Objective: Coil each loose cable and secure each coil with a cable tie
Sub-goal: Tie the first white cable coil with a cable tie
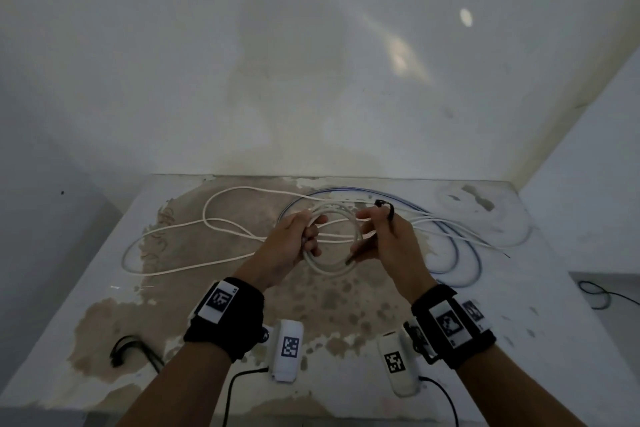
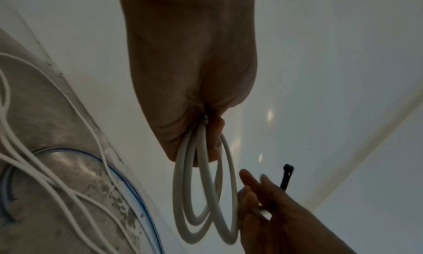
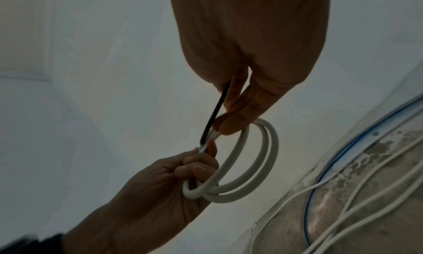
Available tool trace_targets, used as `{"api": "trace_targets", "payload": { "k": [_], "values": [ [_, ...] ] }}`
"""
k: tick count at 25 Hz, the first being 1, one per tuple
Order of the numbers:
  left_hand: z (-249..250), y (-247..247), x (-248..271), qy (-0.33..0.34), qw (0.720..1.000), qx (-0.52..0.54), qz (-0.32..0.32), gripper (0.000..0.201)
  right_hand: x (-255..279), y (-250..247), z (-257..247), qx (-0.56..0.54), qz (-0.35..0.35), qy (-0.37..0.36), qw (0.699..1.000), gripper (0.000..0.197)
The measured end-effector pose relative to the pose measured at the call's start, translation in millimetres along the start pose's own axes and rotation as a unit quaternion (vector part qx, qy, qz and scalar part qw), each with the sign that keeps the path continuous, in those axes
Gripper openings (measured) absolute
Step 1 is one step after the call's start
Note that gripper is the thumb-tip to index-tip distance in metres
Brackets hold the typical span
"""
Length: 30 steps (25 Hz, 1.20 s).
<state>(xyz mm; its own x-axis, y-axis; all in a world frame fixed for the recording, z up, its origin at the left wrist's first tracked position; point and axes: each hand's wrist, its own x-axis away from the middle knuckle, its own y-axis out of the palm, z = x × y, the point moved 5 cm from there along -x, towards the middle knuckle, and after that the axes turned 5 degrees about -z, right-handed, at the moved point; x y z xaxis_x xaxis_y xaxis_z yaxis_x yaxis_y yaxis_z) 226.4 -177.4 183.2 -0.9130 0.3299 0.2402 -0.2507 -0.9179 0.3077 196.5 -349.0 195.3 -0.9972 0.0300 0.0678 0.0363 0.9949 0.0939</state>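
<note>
A white cable coil (image 1: 334, 242) of a few loops hangs above the table between both hands. My left hand (image 1: 306, 236) grips its left side, fingers curled round the bundled loops (image 2: 201, 189). My right hand (image 1: 372, 234) pinches a black cable tie (image 1: 386, 207) and touches the coil's right side. In the right wrist view the black cable tie (image 3: 215, 113) runs down from my right hand's fingers (image 3: 240, 116) to the top of the white cable coil (image 3: 254, 169), where my left hand (image 3: 190, 171) holds it. The black cable tie's head (image 2: 288, 168) sticks up free.
Loose white cables (image 1: 214, 218) and a blue cable (image 1: 465, 253) sprawl over the stained white table (image 1: 104, 288), under and behind my hands. A black cable bundle (image 1: 126, 352) lies at the front left. A wall stands right behind the table; its right edge drops off.
</note>
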Motion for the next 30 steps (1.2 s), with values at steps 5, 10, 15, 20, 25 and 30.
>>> {"api": "trace_targets", "payload": {
  "k": [5,10,15,20,25,30],
  "values": [
    [-1,8,-5,-0.058,0.997,-0.049,0.008,0.037,1,-4,1,0.055,0.026,-0.009,0.998,0.043],
    [4,20,-6,-0.062,0.994,-0.095,0.008,0.038,3,-8,1,0.116,0.041,-0.03,0.992,0.027],
    [0,27,-6,-0.045,0.985,-0.162,-0.04,0.041,8,-3,1,0.122,0.009,-0.044,0.992,0.014],
    [0,35,-6,-0.036,0.959,-0.276,-0.057,0.035,7,-2,-2,0.116,-0.055,-0.028,0.991,0.004],
    [-5,42,-7,-0.053,0.977,-0.193,-0.069,0.028,4,-7,2,0.08,-0.087,0.008,0.993,0.013],
    [-4,46,-7,-0.049,0.976,-0.191,-0.089,0.019,1,-14,-1,0.113,-0.139,0.032,0.983,0.014]
  ]
}}
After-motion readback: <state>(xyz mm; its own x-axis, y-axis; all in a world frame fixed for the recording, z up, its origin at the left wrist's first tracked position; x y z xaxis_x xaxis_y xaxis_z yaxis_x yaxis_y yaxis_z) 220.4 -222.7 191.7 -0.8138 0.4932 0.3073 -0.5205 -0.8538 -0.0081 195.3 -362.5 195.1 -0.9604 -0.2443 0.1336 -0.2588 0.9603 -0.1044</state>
